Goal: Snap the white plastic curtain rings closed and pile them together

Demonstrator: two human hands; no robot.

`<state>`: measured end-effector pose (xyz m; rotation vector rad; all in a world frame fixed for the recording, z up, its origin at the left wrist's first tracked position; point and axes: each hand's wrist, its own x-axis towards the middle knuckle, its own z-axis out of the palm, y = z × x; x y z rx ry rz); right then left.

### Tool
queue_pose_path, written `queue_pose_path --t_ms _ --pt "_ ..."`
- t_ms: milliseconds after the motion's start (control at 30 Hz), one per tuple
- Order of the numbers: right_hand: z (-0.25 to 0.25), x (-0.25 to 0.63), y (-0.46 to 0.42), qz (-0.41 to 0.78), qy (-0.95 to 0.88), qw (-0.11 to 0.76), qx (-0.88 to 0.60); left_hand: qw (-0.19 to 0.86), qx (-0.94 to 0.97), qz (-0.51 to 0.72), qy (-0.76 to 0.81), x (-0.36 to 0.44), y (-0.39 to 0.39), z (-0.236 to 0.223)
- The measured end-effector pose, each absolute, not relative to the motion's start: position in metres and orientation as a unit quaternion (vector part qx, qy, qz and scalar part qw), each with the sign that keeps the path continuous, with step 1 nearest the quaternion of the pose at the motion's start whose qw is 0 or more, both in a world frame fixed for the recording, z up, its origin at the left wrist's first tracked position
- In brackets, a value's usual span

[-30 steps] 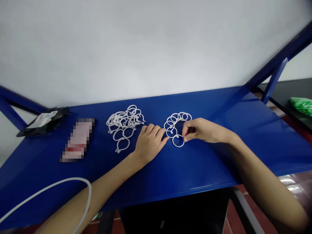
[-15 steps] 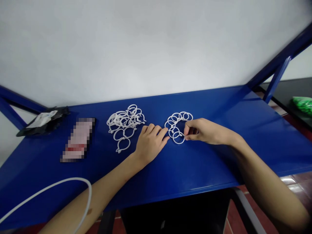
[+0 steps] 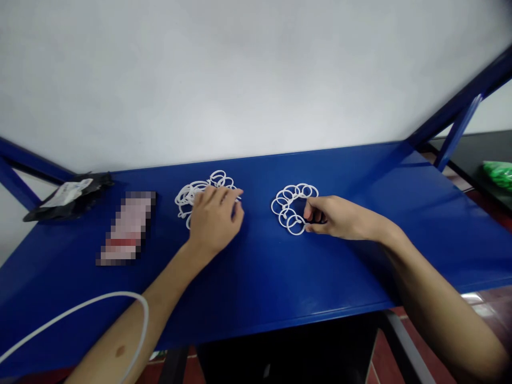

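My left hand [image 3: 216, 221], fingers stretched and apart, is over the heap of white plastic rings [image 3: 184, 196] and covers much of it. The rings are thin hoops with small clasp-like ends. To the right, several more white rings overlap in a curved row [image 3: 283, 198] on the blue table. My right hand [image 3: 326, 216] is closed at the near end of that row, thumb and forefinger pinching the edge of the nearest white ring [image 3: 295, 225]. Its other fingers are curled in.
On the blue table [image 3: 256, 288], a blurred-out flat item [image 3: 128, 226] and a black plastic package [image 3: 72, 194] lie to the left. A white cable [image 3: 80, 306] loops across the lower left. Blue frame bars [image 3: 460, 130] rise at the sides; a green bag [image 3: 498, 175] is far right.
My left hand has moved left, from beside the curved row to over the heap of rings. The right hand stays at the row's near end.
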<state>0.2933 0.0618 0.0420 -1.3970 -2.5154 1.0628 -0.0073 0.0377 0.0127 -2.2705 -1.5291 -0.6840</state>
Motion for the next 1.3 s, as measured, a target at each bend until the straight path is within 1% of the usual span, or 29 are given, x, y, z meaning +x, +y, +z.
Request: queue_pose_path --t_ms 67,133,233,333,433,567,667,767,867,933,1000,1100,1200,1300 --pt "0.043 0.293 0.061 0.348 -0.821 0.04 -0.452 0.162 -0.769 -0.224 -0.576 -0.027 0.044 0.019" --pt "0.043 0.293 0.06 0.35 -0.822 0.046 -0.447 0.135 -0.767 -0.194 -0.597 -0.043 0.048 0.021" --pt "0.045 0.291 0.06 0.339 -0.824 0.065 -0.45 0.109 -0.783 -0.157 -0.592 -0.054 0.05 0.017" --pt "0.047 0.29 0.06 0.306 -0.827 0.091 -0.463 0.117 -0.8 -0.142 -0.571 -0.055 0.052 0.011" --pt "0.049 0.286 0.06 0.271 -0.83 0.13 -0.47 0.118 -0.811 -0.153 -0.552 -0.053 0.052 0.008" --pt "0.048 0.277 0.057 0.221 -0.834 0.204 -0.462 0.12 -0.799 -0.182 -0.56 -0.046 0.049 0.014" --pt "0.044 0.27 0.054 0.183 -0.839 0.257 -0.444 0.117 -0.78 -0.221 -0.573 -0.038 0.045 0.02" --pt "0.038 0.264 0.049 0.146 -0.849 0.287 -0.419 0.091 -0.772 -0.275 -0.566 -0.029 0.041 0.024" --pt "0.033 0.259 0.046 0.121 -0.862 0.303 -0.388 0.034 -0.748 -0.33 -0.575 -0.025 0.037 0.028" --pt "0.031 0.257 0.043 0.107 -0.867 0.322 -0.364 -0.023 -0.721 -0.36 -0.592 -0.023 0.034 0.032" --pt "0.029 0.253 0.04 0.095 -0.87 0.344 -0.342 -0.107 -0.701 -0.381 -0.593 -0.02 0.03 0.035" --pt "0.029 0.246 0.032 0.089 -0.873 0.365 -0.312 -0.256 -0.7 -0.387 -0.544 -0.013 0.02 0.038" --pt "0.032 0.238 0.022 0.123 -0.879 0.364 -0.28 -0.358 -0.72 -0.36 -0.473 -0.002 0.006 0.039" --pt "0.032 0.232 0.015 0.201 -0.868 0.369 -0.264 -0.391 -0.739 -0.352 -0.422 0.008 -0.004 0.036"
